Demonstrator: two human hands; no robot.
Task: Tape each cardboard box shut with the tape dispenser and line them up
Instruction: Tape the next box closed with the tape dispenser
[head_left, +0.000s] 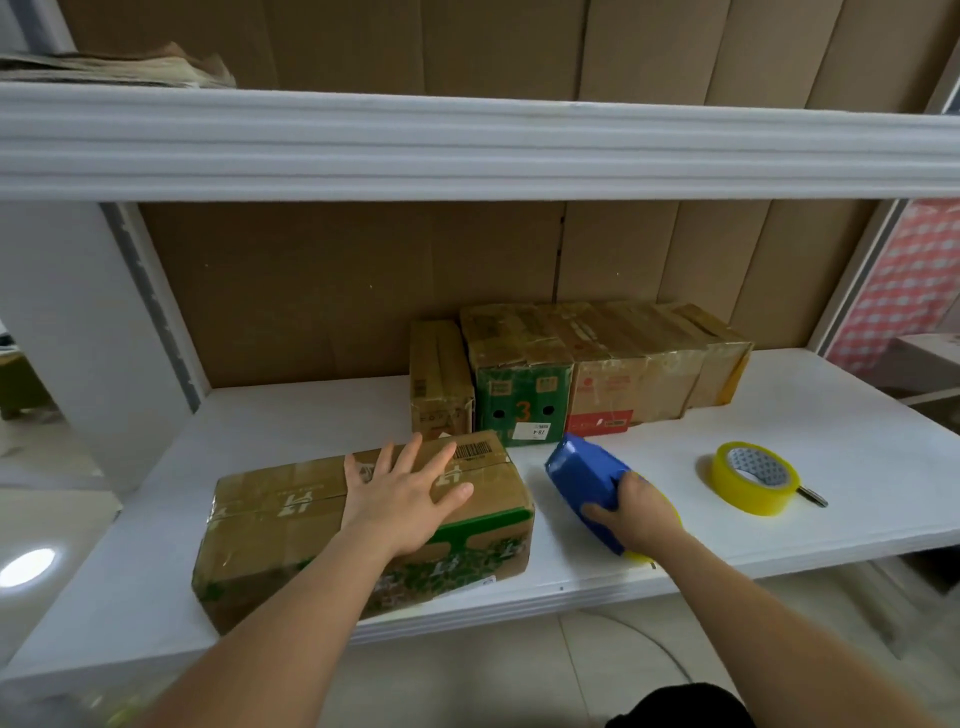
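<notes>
A brown cardboard box with green print lies near the front edge of the white shelf. My left hand rests flat on its top with fingers spread. My right hand grips the blue tape dispenser, which sits on the shelf just right of the box; a yellow tape roll shows under the hand. At the back, several boxes stand side by side in a row: a narrow brown one, a green-fronted one, a red-banded one and another brown one.
A spare yellow tape roll lies on the shelf to the right, with a small dark object poking out beside it. An upper shelf overhangs the work area. Cardboard sheets line the back wall. The left part of the shelf is bare white.
</notes>
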